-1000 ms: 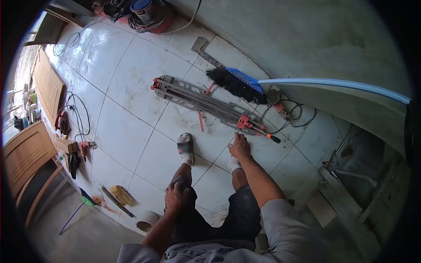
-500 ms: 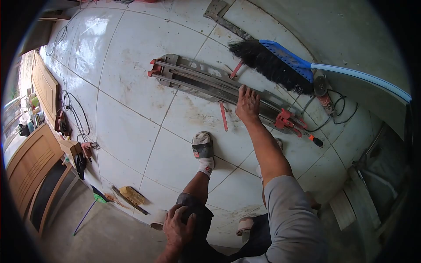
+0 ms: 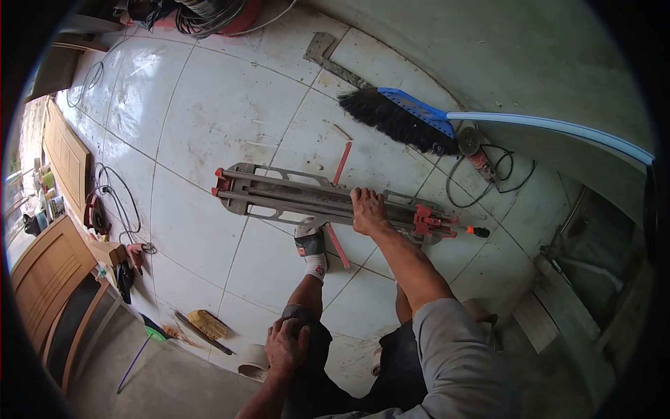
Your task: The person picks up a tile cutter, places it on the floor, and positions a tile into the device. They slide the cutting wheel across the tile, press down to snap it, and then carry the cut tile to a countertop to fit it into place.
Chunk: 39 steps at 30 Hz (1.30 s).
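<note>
Well clear of the broom (image 3: 398, 122), toward the person's feet, hung the tile cutter (image 3: 279, 197). Half a second before it had lain against the bristles, so it had been drawn away and apparently lifted off the floor. The right hand (image 3: 368, 211) clasped its rail mid-length, fingers closed round it. Farthest from the broom, the left hand (image 3: 286, 343) lay cupped on the knee, holding nothing.

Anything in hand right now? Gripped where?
Right hand grips the tile cutter by its rails, about mid-length. Left hand holds nothing, resting on the knee.
</note>
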Available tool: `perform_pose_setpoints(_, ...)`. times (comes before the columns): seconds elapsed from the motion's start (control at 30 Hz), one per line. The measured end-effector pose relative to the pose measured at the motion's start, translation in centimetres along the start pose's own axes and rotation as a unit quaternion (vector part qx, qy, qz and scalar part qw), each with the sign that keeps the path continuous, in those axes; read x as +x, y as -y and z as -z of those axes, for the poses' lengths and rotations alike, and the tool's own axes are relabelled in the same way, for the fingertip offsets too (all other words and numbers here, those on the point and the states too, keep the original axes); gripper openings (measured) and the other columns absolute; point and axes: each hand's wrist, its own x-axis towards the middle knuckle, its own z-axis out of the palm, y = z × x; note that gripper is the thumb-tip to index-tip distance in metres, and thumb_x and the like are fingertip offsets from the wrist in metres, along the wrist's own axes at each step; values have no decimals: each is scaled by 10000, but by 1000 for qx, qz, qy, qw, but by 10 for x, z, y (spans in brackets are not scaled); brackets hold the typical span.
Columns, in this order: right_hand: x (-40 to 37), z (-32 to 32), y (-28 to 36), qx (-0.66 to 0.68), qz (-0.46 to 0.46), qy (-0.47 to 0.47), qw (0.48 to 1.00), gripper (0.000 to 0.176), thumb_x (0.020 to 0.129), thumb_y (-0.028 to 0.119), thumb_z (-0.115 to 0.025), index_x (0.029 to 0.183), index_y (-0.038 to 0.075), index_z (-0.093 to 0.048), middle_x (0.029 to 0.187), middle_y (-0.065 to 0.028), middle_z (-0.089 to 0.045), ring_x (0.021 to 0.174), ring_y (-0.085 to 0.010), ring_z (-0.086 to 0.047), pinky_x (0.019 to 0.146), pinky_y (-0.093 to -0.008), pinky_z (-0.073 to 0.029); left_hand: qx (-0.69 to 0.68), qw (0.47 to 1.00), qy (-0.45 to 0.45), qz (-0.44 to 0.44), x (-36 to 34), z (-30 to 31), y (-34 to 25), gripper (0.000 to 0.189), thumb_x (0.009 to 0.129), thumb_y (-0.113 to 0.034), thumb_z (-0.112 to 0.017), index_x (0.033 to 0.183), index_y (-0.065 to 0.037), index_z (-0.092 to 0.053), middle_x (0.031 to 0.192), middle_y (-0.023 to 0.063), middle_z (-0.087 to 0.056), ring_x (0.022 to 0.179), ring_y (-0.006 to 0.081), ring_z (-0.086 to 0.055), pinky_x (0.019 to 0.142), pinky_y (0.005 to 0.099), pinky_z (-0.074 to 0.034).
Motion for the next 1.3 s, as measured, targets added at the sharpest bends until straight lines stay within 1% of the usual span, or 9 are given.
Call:
perform_pose_setpoints(0.6, -389, 106, -38, 233, -132, 16, 963, 459, 688, 171, -573, 1110, 18, -478, 1027, -186, -585, 963, -360, -594, 795, -492, -465, 173, 932, 53, -313, 3, 55, 38, 231, 843, -243, -520, 921, -62, -638, 933, 176, -648, 847, 360, -625, 752, 441, -504)
perform_pose_setpoints(0.87, -535, 77, -103, 417, -234, 74, 875, 613, 757, 196, -519, 1302, -13, -334, 1174, -255, -542, 1064, -379, -560, 869, -466, -456, 170, 937, -66, -297, -23, 96, -97, 260, 814, -294, -542, 852, -72, -671, 964, 170, -653, 852, 370, -619, 772, 449, -491)
perform_pose_setpoints(1.07, -632, 32, -162, 506, -319, 82, 797, 772, 719, 252, -582, 1361, -1, -236, 1173, -236, -550, 1076, -362, -559, 905, -424, -459, 180, 896, 86, -397, 3, -25, -213, 278, 828, -289, -502, 893, -80, -673, 984, 189, -642, 938, 356, -601, 845, 420, -466)
perform_pose_setpoints(1.1, -651, 31, -173, 504, -325, 76, 796, 772, 719, 252, -582, 1361, -1, -236, 1173, -236, -550, 1076, -362, -559, 905, -424, -459, 93, 949, 106, -283, -11, -56, -249, 195, 787, -212, -578, 911, -89, -664, 985, 178, -644, 930, 342, -610, 821, 418, -483)
perform_pose_setpoints(1.13, -669, 31, -180, 522, -338, 52, 781, 761, 714, 261, -594, 1344, -3, -259, 1169, -237, -549, 1078, -361, -558, 905, -426, -459, 336, 718, 31, -609, -65, -60, -293, 229, 720, -125, -641, 947, -89, -633, 978, 158, -645, 917, 328, -616, 777, 411, -508)
perform_pose_setpoints(1.17, -687, 30, -189, 538, -351, 30, 766, 750, 708, 271, -606, 1326, -5, -283, 1165, -239, -548, 1080, -360, -557, 905, -428, -459, 91, 846, 166, -499, -64, -94, -313, 305, 672, -52, -651, 969, -97, -599, 951, 134, -640, 891, 314, -620, 738, 408, -524)
perform_pose_setpoints(1.2, -704, 30, -197, 535, -355, 29, 766, 750, 708, 271, -606, 1326, -5, -283, 1165, -239, -548, 1080, -360, -557, 905, -428, -459, 91, 797, 160, -575, -81, -115, -341, 272, 683, -48, -623, 949, -97, -591, 907, 121, -631, 867, 310, -618, 727, 404, -525)
perform_pose_setpoints(1.23, -718, 31, -203, 539, -379, 4, 752, 708, 706, 258, -602, 1289, -23, -317, 1158, -268, -541, 1066, -368, -562, 894, -435, -462, 274, 595, 18, -755, -118, -121, -381, 246, 699, -34, -584, 934, -105, -586, 883, 109, -623, 849, 304, -616, 703, 403, -527)
perform_pose_setpoints(1.3, -733, 18, -220, 529, -416, -34, 739, 679, 689, 243, -606, 1236, -62, -343, 1117, -307, -546, 1034, -386, -575, 866, -443, -476, 218, 565, 35, -795, -154, -142, -435, 194, 759, -54, -546, 944, -105, -575, 884, 108, -617, 814, 294, -623, 678, 382, -531)
